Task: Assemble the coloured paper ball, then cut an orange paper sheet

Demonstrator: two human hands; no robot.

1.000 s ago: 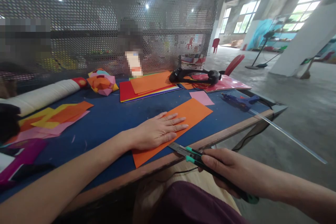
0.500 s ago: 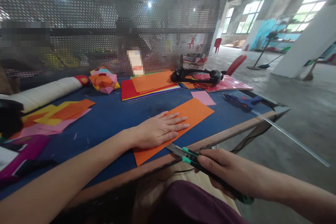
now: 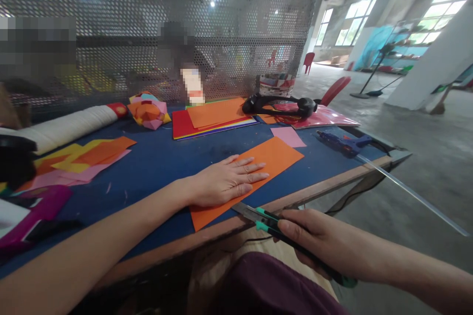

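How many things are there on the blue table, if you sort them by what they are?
Loose orange sheet under the left hand: 1
Small pink sheet: 1
Paper piles: 2
Utility knife in the right hand: 1
Glue gun: 1
Headphones: 1
Total: 7

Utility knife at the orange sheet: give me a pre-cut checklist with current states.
1. Left hand flat on the orange sheet, pinning it: ok.
2. Right hand gripping the utility knife: ok.
3. Blade extended, tip at the sheet's near edge: ok.
4. Left fingers clear of the blade: ok, though the thumb side lies close to it.
5. Cutting mat or straightedge under or along the sheet: not ok, none seen on the blue table.
6. Glue gun and pink paper away from the knife: ok.
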